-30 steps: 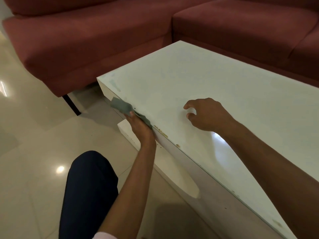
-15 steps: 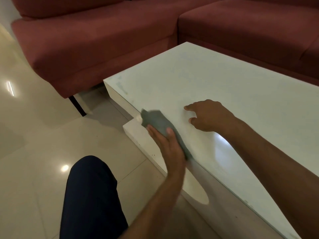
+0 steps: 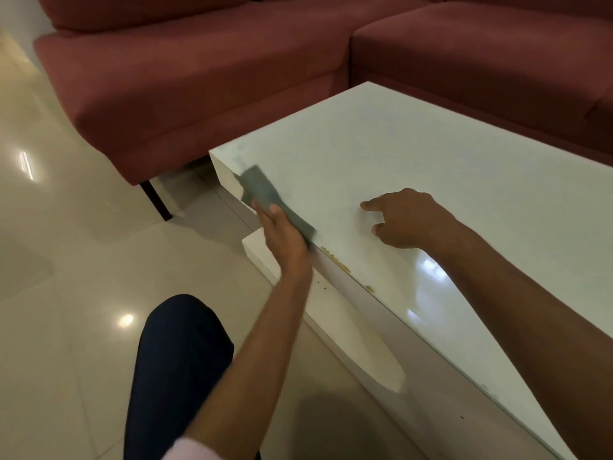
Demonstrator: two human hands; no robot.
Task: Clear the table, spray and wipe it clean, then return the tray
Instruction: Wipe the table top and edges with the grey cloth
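The white glossy rectangular worktop (image 3: 414,180) carries no loose items; no tray or spray bottle is in view. The wiping stage appears to be in hand.

The left hand (image 3: 282,237) presses a grey-green cleaning cloth (image 3: 270,197) against the near long edge of the worktop, close to its left corner. The fingers lie flat on the cloth, the grip pinning it to the surface rather than closing round it. The cloth is blurred; its long axis runs along the worktop edge, from the corner back toward the person.

The right hand (image 3: 401,220) rests on the worktop, beside the cloth but apart from it. Its grip is loosely curled, forefinger extended, holding nothing.

A line of yellowish-brown residue specks (image 3: 335,258) lies on the same edge, just behind the left hand on the side toward the person. The left hand is the nearer of the two, and the residue sits in line with the cloth's long axis. In my judgement a stroke drawn back along the edge would cover it. The dark red upholstered corner sofa (image 3: 232,78) stands behind.
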